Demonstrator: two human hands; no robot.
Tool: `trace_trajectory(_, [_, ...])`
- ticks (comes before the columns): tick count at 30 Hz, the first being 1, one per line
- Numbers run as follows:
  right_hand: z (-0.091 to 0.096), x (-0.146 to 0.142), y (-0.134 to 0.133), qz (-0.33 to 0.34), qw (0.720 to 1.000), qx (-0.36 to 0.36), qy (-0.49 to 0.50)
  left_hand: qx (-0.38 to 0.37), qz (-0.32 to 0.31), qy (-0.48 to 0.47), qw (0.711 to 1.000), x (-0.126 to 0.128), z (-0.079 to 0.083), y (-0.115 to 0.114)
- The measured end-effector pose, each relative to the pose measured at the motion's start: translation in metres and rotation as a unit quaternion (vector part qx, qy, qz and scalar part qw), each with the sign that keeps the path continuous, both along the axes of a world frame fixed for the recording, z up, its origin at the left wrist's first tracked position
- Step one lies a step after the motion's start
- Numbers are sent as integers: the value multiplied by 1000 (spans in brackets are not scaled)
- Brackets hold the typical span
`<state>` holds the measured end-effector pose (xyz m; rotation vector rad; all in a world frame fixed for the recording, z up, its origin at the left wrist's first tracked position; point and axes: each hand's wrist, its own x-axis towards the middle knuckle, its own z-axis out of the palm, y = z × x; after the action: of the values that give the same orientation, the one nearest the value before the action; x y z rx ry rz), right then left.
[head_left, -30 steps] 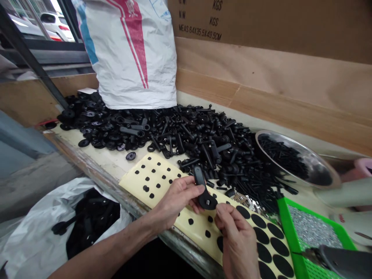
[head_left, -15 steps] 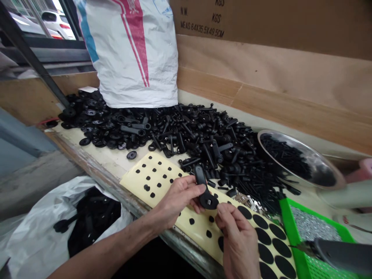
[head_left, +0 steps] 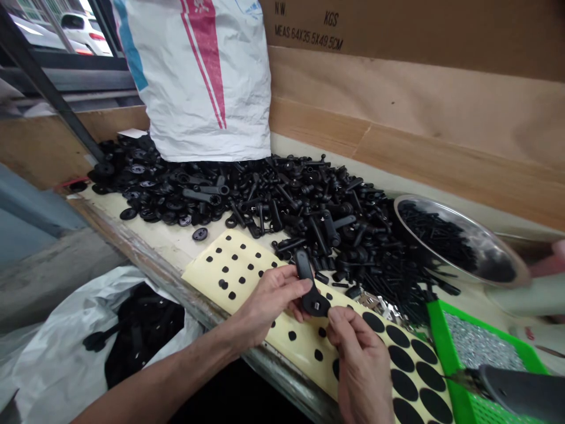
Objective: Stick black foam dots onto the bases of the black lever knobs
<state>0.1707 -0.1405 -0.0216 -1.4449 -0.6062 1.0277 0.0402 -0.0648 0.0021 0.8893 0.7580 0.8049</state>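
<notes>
The left hand (head_left: 274, 300) closes around a black plastic lever handle (head_left: 310, 288), its long axis pointing toward the far side and its round head nearest the right hand (head_left: 359, 368), whose fingers draw narrow just beside it; whether they pinch anything cannot be made out. Below lies a cream backing sheet of round black adhesive dots (head_left: 247, 250) on the surface (head_left: 150, 224), with a heap of black plastic parts (head_left: 318, 218) beyond
</notes>
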Motion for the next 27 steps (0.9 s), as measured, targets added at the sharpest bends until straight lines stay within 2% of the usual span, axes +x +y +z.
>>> trace_trajectory(10, [6,-5,0,-14,997,2,-80,-3,8,-13,1000,-4,-3,-3])
trace_trajectory(16, [3,-8,0,-13,981,20,-194,21,24,-3,999,-8,0,-10])
trace_trajectory(20, [4,-11,0,-9,948,37,-315,74,68,29,995,-8,-2,-17])
trace_trajectory(24, [12,-14,-2,5,888,3,-460,182,112,99,972,-11,-14,-23])
trace_trajectory(27, [15,-12,-5,28,851,-22,-525,219,117,107,963,-15,-21,-26])
